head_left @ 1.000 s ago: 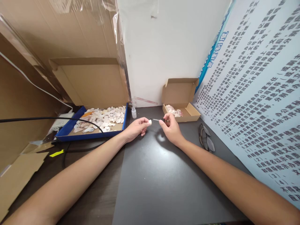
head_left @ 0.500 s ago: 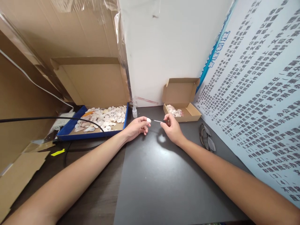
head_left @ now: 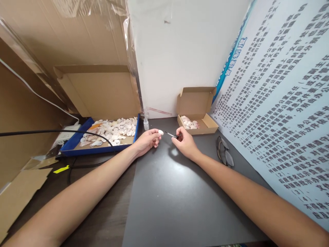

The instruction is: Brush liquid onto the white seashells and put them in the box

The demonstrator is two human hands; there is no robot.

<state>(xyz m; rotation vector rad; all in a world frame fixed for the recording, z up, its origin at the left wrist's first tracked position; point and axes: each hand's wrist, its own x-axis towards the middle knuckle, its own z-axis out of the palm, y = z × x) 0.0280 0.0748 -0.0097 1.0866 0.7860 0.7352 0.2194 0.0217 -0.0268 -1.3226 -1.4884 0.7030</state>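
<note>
My left hand pinches a small white shell between its fingertips, just above the dark table. My right hand is closed on a thin brush whose tip points left toward the shell, a short gap away. A tiny clear bottle stands just behind my left hand. Left of it lies a blue tray filled with several pale shells.
A small open cardboard box with a few shells sits behind my right hand. Folded glasses lie at the right by a printed poster. A black cable crosses the tray. Cardboard sheets stand at the left and back.
Both hands have shifted slightly left and nearer me. The brush now tilts down and its tip has drawn back a little from the shell.
</note>
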